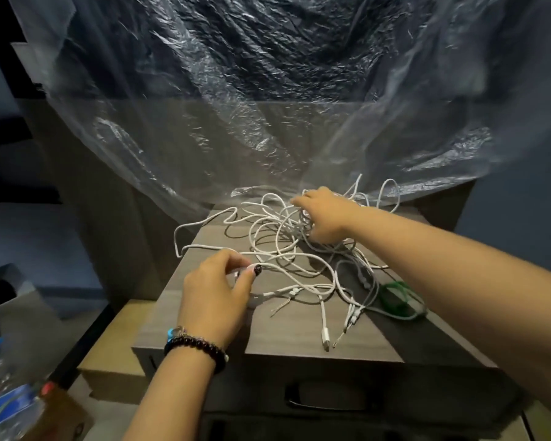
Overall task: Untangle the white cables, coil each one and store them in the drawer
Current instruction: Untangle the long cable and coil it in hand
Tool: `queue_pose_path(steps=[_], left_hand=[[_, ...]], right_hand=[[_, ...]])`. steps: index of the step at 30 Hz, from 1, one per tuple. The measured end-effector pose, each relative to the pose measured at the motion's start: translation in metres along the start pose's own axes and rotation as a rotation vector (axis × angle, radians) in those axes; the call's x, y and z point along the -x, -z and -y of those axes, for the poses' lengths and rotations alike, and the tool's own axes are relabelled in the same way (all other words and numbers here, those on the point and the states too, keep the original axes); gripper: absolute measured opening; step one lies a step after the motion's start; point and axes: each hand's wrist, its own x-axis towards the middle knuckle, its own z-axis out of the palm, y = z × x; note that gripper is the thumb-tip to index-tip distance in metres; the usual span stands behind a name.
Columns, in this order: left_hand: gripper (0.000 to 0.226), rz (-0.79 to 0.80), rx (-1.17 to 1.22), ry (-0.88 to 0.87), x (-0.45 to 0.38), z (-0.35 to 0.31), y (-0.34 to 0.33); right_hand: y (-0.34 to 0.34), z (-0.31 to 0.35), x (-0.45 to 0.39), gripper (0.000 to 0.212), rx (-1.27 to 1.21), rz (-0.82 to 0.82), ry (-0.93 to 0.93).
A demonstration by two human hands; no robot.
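A tangle of white cables [287, 249] lies spread over the top of a grey-brown drawer cabinet [299, 342]. Several plug ends [326, 337] point toward the front edge. My left hand [213, 297] pinches one white cable strand near the left front of the tangle. My right hand [323, 218] reaches into the far part of the tangle, its fingers curled round a bunch of loops. The drawer [325, 399] below the top is shut, its dark handle slot visible.
A green cable [398, 297] lies coiled at the right of the tangle. Clear plastic sheeting [252, 122] hangs behind and over the cabinet's back edge. A cardboard box [118, 351] stands at the left, and plastic bottles [7, 402] lie at bottom left.
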Motion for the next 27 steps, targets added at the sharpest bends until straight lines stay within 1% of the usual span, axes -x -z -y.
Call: queue_pose_path(steps=[2,3,4,5,6,7,8,9,10,11,12,14,16,17,18,20,22,23,25,27], left_hand=[[0.01,-0.016,0.044,-0.014,0.005,0.0,0.006],[0.009,-0.028,0.075,-0.011,0.008,0.0,0.009],[0.008,-0.042,0.108,-0.002,0.009,0.001,0.012],[0.008,-0.056,0.139,0.011,0.01,0.001,0.015],[0.009,-0.072,0.174,0.025,0.011,0.001,0.019],[0.01,-0.086,0.214,0.04,0.011,0.0,0.021],[0.01,-0.099,0.261,0.052,0.011,-0.002,0.024],[0.009,-0.11,0.311,0.059,0.011,-0.004,0.026],[0.008,-0.12,0.356,0.063,0.011,-0.006,0.028],[0.008,-0.13,0.389,0.063,0.011,-0.007,0.03],[0.008,-0.14,0.411,0.065,0.011,-0.007,0.032],[0.008,-0.171,0.419,0.07,0.009,-0.005,0.036],[0.009,-0.195,0.429,0.068,0.007,-0.003,0.04],[0.009,-0.192,0.45,0.064,0.007,-0.003,0.042],[0.01,-0.175,0.477,0.058,0.007,-0.003,0.042],[0.011,-0.137,0.52,0.034,0.007,-0.005,0.042],[0.012,-0.127,0.539,0.005,0.008,-0.007,0.041],[0.012,-0.135,0.54,-0.007,0.008,-0.008,0.041],[0.016,-0.156,0.504,-0.025,0.007,-0.008,0.04],[0.022,-0.133,0.435,0.043,0.005,-0.004,0.037]], right_hand=[[0.017,0.005,0.011,0.072,0.002,0.058,-0.028],[0.027,0.009,0.017,0.067,0.015,0.032,-0.034],[0.037,0.013,0.024,0.06,0.011,-0.039,-0.028],[0.045,0.018,0.033,0.052,-0.047,-0.127,-0.003],[0.052,0.024,0.043,0.046,-0.167,-0.186,0.04],[0.058,0.032,0.056,0.04,-0.33,-0.182,0.098],[0.061,0.041,0.071,0.035,-0.491,-0.122,0.162],[0.063,0.049,0.084,0.029,-0.601,-0.046,0.217],[0.061,0.056,0.095,0.023,-0.654,0.005,0.265],[0.056,0.059,0.103,0.016,-0.692,0.008,0.297],[0.051,0.06,0.106,0.013,-0.738,-0.039,0.297],[0.045,0.054,0.107,0.016,-0.889,-0.179,0.224],[0.044,0.047,0.108,0.015,-1.051,-0.219,0.163],[0.044,0.047,0.109,0.014,-1.08,-0.198,0.164],[0.044,0.049,0.109,0.015,-1.056,-0.167,0.182],[0.045,0.059,0.111,0.02,-0.925,-0.132,0.244],[0.044,0.068,0.109,0.012,-0.827,-0.163,0.267],[0.044,0.069,0.108,0.008,-0.823,-0.191,0.246],[0.043,0.063,0.108,0.01,-0.845,-0.248,0.168],[0.042,0.052,0.11,0.012,-0.899,-0.321,0.07]])
